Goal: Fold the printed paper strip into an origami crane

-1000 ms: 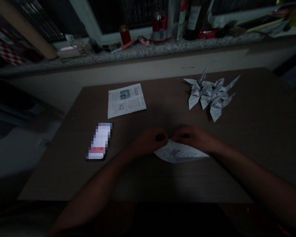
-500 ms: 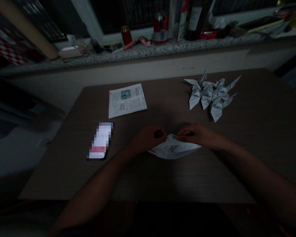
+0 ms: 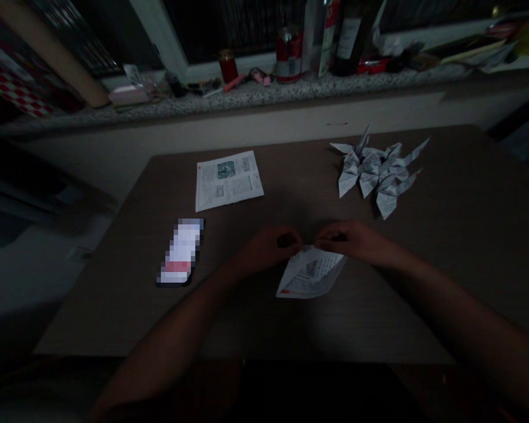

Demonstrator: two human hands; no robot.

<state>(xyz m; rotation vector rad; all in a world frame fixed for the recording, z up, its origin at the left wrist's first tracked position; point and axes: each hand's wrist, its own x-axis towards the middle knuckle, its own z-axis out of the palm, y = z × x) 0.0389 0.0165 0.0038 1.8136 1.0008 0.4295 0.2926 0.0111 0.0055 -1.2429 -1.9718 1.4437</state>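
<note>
A printed sheet of paper, partly folded, hangs toward me between my hands near the middle of the table. My left hand pinches its upper edge from the left, thumb and fingers closed in a ring. From the right, my right hand pinches the same edge, close to the left fingertips. The fingers cover the far edge of the paper. Beyond my right hand stand several folded paper cranes, made of similar printed paper and bunched together.
Another printed sheet lies flat at the back left of the table. A lit phone with a blurred screen lies left of my hands. Bottles, a red can and small clutter line the stone windowsill behind.
The held paper has tipped and turned: its lower edge now hangs nearer to me and its sides have drawn in. My hands stay almost in place, still pinching the upper edge.
</note>
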